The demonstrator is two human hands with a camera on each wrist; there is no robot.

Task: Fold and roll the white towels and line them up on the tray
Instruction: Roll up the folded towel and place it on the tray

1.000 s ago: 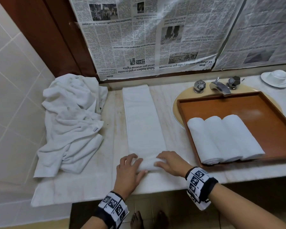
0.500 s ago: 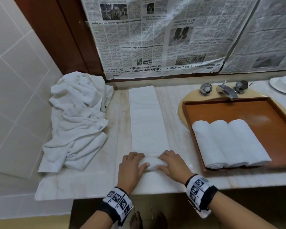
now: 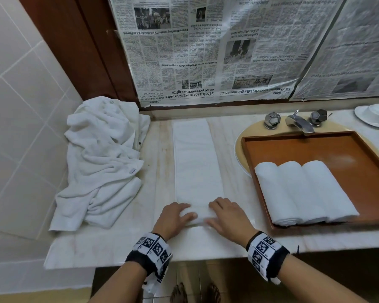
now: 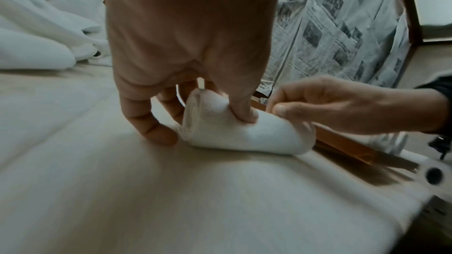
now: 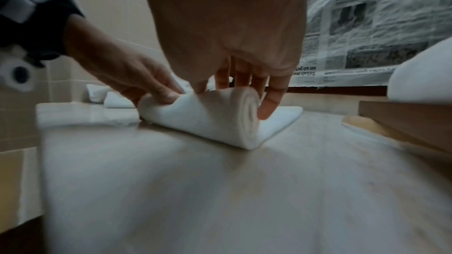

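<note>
A long folded white towel [image 3: 195, 160] lies as a strip on the marble counter, running away from me. Its near end is wound into a small roll [image 3: 200, 216]. My left hand [image 3: 175, 217] grips the roll's left end, thumb on the near side, fingers curled over the far side [image 4: 244, 132]. My right hand [image 3: 225, 215] grips the right end the same way, and the spiral end [image 5: 247, 115] shows beside its fingers. Three rolled white towels [image 3: 304, 191] lie side by side at the front left of the brown tray [image 3: 315, 145].
A heap of loose white towels [image 3: 101, 160] fills the counter's left end by the tiled wall. The tray rests over the sink under the tap [image 3: 299, 123]. A white cup and saucer [image 3: 374, 113] stand at far right. Newspaper covers the wall behind.
Both hands have pushed the roll a little farther up the strip, away from the counter's front edge, and the roll has grown slightly thicker.
</note>
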